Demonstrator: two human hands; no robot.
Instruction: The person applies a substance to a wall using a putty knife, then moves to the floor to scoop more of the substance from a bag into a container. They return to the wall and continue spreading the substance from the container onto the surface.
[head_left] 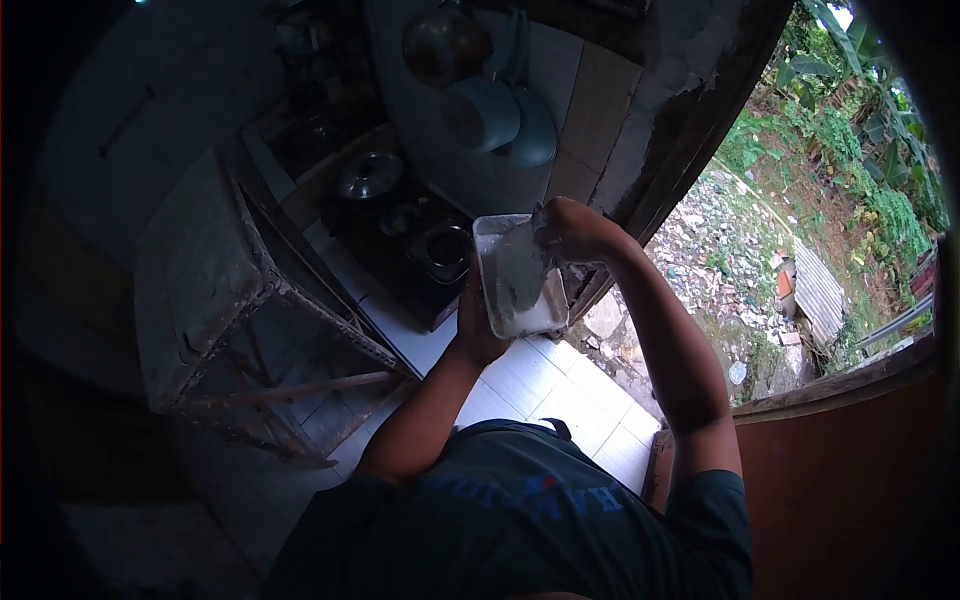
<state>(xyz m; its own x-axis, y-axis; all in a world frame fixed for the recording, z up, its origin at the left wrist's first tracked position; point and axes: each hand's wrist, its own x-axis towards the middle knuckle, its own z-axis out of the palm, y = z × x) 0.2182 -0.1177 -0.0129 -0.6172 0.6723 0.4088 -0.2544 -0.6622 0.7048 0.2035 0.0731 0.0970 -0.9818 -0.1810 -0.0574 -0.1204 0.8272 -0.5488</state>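
Observation:
A white rectangular container (486, 262) with pale contents is held up at the middle of the view. My left hand (478, 322) is wrapped round its left side, partly hidden behind it. At the container's upper right edge my right hand (580, 232) is closed, with grey-white smears on the fingers. Between the fingers is something grey and flat, like a cloth or a blade, that hangs down into the container; what exactly it is I cannot make out.
A dark stove (400, 225) with a metal lid (370, 176) stands behind. To the left is a worn table (205, 275). Blue pans (482, 115) hang on the wall. An open doorway at right shows rubble (700, 250) and plants. Below are white floor tiles (560, 390).

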